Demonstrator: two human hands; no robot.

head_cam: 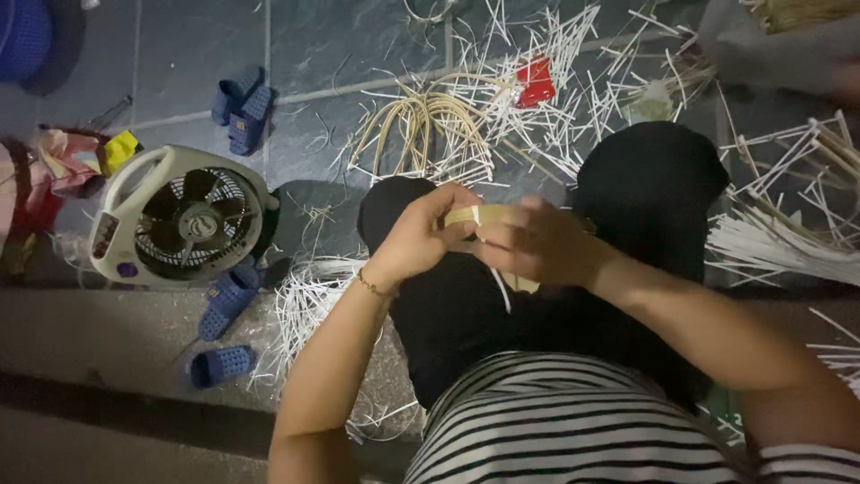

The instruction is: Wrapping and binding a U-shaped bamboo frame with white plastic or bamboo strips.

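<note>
Head view: our left hand (421, 235) and right hand (537, 240) pinch a pale flat strip (475, 215) above lap, white sticks (537, 99) crowding floor.

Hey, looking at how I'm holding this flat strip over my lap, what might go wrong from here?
1. The tan strip is pinched between the left hand and right hand; bent tighter, it might kink or snap.
2. Its thin edges might nick the fingertips.
3. Loose white slivers lie beside the running-looking fan; some could get drawn in.
</note>
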